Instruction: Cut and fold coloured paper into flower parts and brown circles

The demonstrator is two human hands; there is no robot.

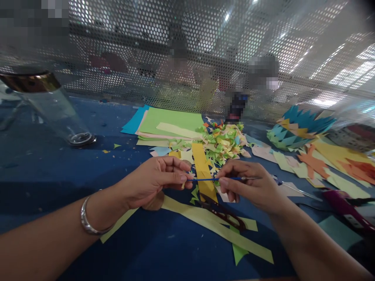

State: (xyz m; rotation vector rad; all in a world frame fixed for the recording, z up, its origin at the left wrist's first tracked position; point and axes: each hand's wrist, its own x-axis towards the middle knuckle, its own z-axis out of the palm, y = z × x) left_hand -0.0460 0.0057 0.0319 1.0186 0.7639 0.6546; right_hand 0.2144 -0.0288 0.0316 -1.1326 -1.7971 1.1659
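My left hand (pixel 164 175) and my right hand (pixel 249 181) meet over the middle of the blue table (pixel 140 257). Between them stretches a thin blue rod (pixel 205 179) with a silvery end past my right fingers; its exact kind I cannot make out. Both hands pinch it between thumb and fingers. A bit of pale yellow paper seems to show at my left fingertips. Under the rod lies a yellow paper strip (pixel 202 166). Long pale green strips (pixel 211 222) and a dark brown scissors-like item (pixel 225 214) rest nearer me. A tan round thing (pixel 155 201) is partly hidden beneath my left hand.
Behind my hands stand a heap of small folded papers (pixel 225 142) and a stack of coloured sheets (pixel 175 119). A clear bottle (pixel 58 113) is at left. A spiky blue-green paper piece (pixel 299 128) and a purple device (pixel 345 207) are right. A perforated metal screen (pixel 146 66) rises behind.
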